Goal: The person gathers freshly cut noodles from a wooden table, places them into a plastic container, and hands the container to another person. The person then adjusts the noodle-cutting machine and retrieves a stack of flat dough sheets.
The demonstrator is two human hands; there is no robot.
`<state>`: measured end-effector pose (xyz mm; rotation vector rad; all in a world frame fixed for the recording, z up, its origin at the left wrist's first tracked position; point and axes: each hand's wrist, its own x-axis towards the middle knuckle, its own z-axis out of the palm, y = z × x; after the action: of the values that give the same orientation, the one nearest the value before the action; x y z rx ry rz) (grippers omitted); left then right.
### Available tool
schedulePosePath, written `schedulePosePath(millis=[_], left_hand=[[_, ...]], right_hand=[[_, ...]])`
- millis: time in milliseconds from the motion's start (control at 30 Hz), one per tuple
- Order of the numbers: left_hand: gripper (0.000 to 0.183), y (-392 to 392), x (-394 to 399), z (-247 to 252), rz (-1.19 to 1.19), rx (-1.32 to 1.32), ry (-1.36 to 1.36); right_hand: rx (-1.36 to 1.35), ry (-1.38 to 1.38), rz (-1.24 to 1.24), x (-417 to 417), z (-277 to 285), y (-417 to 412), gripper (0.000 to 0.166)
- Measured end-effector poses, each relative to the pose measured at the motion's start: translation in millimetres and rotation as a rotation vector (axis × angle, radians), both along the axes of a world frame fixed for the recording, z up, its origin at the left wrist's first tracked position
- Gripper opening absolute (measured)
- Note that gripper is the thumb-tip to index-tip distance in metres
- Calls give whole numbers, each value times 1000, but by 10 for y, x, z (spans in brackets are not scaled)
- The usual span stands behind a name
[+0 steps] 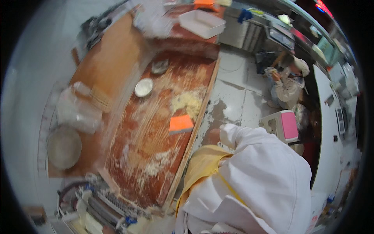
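Observation:
My right hand (212,137), at the end of a white sleeve, hangs blurred beside the front edge of a floured wooden worktable (140,122). Its fingers cannot be made out. Only a small part of what appears to be my left hand (108,230) shows at the bottom edge, by a dough roller machine (102,207). On the tabletop, nearest my right hand, lies an orange scraper (180,123) with a grey edge. Behind it spreads a patch of yellowish flour or crumbs (188,102). Farther back are a bowl of white powder (144,87) and a dark metal container (160,66).
A raised board at the left holds plastic bags (79,111), a brush (100,98) and a round metal bowl (64,147). A white plastic tub (202,24) stands at the far end. Across the floor, a person (289,83) sits near a pink-lidded box (289,125).

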<state>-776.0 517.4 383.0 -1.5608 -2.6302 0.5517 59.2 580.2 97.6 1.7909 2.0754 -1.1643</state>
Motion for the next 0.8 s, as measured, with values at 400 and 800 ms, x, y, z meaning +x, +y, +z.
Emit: schedulePosePath(millis=[400,800], left_hand=[[40,-386,70,191,316,172,-198],[38,-270,278,297,406,232,-204]], right_hand=[[33,-42,269,-259,104,130,25],[11,216,248,-731,-223,190,22]])
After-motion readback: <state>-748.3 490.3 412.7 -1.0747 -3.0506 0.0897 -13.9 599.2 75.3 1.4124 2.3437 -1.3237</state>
